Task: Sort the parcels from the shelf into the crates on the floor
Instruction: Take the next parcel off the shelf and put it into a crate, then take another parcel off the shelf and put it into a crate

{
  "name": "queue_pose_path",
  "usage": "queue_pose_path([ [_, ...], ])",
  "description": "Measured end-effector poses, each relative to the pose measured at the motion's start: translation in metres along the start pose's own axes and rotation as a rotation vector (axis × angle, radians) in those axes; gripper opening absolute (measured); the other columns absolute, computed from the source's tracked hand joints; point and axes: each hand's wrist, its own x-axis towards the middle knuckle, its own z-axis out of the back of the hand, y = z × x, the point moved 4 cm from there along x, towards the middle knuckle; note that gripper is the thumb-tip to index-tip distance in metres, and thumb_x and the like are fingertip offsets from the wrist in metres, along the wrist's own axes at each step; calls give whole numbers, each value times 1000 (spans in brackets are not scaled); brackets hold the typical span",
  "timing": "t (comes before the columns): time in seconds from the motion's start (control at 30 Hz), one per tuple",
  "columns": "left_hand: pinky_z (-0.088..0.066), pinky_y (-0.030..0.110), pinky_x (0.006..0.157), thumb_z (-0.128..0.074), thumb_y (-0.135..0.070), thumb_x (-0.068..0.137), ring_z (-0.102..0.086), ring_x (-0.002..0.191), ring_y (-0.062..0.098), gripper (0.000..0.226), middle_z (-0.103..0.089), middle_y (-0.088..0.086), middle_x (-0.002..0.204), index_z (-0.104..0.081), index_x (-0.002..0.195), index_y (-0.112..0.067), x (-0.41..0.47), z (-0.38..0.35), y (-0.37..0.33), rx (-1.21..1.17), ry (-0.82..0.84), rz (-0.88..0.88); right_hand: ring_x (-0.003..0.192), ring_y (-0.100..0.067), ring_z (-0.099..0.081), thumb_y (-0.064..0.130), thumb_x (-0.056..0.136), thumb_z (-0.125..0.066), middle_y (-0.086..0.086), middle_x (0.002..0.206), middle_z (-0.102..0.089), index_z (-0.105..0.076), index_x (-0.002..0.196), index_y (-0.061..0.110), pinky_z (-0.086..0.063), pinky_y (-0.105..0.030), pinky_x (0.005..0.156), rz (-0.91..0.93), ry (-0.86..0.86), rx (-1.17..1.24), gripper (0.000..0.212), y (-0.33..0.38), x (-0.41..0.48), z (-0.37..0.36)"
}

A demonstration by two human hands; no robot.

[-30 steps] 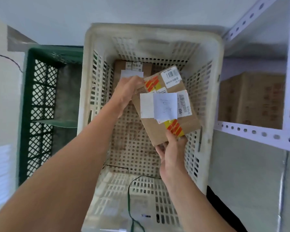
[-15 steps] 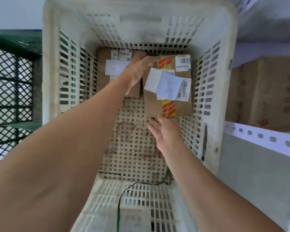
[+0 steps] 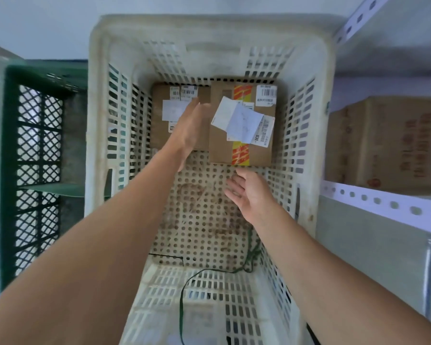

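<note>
Two cardboard parcels are lying side by side on the perforated floor of the white crate (image 3: 95, 125), both pushed against its far wall. The taped parcel (image 3: 220, 148), on the right, is carrying a strip of red-and-yellow tape (image 3: 240, 156) down its top, barcode labels and two overlapping white paper slips (image 3: 237, 119) sitting askew. The plain parcel (image 3: 159, 138), on the left, is lying close against it. The left hand is covering the seam, so I cannot tell whether they are touching.

The left hand (image 3: 188, 128) is reaching into the crate with fingers straight and together, its grip wide and holding nothing. It is hovering over the right edge of the plain parcel, and I cannot tell whether it is touching the cardboard. The right hand (image 3: 250, 192) is hanging just short of the taped parcel's near edge and apart from it. Its fingers are relaxed, its grip likewise wide and holding nothing.

A thin green cord (image 3: 181, 302) is trailing over the crate's near wall and onto its floor. A green crate (image 3: 9, 170) with lattice walls is standing just beside the white one on the left. On the right, a perforated metal shelf rail (image 3: 383, 204) is running across, and a large cardboard carton (image 3: 383, 145) is sitting on the shelf behind it.
</note>
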Motion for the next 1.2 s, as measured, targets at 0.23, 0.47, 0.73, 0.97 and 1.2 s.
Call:
queue_pose_path([
  [0.23,-25,60,130,-39,-80,93,-34,159,14,87,-30,-9,177,-25,170,-42,-144,30,-63,-119,-12,-133,157,-7,-31,53,109,-43,9,172,-33,-34,166,29,-24,-39,130,577,88,-284,63,61,-143,-26],
  [0.47,-21,53,133,-36,-90,86,-27,161,8,94,-27,-17,177,-25,169,-47,-315,66,-185,-152,35,-310,151,14,-25,80,88,-39,31,166,-26,-29,164,43,-18,-29,129,941,195,-364,85,111,-334,-74],
  [0.73,-17,54,135,-36,-87,84,-23,162,2,96,-27,-22,176,-27,169,-43,-494,98,-284,-142,65,-486,147,24,-22,75,95,-35,40,161,-25,-26,163,46,-15,-27,129,1097,272,-369,75,112,-545,-80],
  [0.97,-26,46,131,-37,-79,88,-31,159,2,88,-31,-22,173,-29,167,-42,-619,83,-321,-159,84,-615,151,18,-20,75,97,-32,44,162,-26,-30,151,64,-14,-30,130,1211,341,-348,55,104,-691,-47],
  [1.2,-37,39,119,-37,-86,82,-45,148,-7,77,-46,-33,160,-41,153,-57,-705,31,-322,-185,66,-723,154,14,-20,72,99,-30,38,165,-27,-29,156,57,-12,-39,134,1288,377,-316,60,99,-785,41],
])
